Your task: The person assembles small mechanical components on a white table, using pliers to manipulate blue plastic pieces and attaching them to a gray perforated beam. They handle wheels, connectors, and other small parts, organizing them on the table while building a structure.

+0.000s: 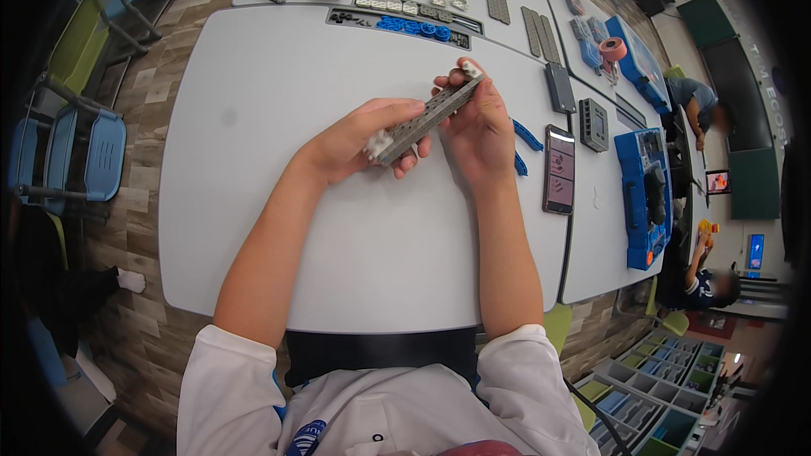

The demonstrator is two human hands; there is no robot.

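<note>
A long grey plastic building beam (428,117) with rows of holes is held tilted above the white table (253,228), its far end up to the right. White connector pieces (380,145) sit at its near end, and a small white piece (470,70) shows at its far end. My left hand (365,137) is closed round the near end, thumb on top. Round the far end, my right hand (478,122) grips the beam, its fingers partly hidden behind it. Two curved blue handles (525,137), perhaps of pliers, lie just right of my right hand.
A phone (558,171) lies at the right, beside a grey controller box (594,125) and a dark box (559,88). Ahead are a parts tray (338,17) with blue pieces, and grey plates (498,6). A blue case (629,203) stands far right. Two people sit beyond.
</note>
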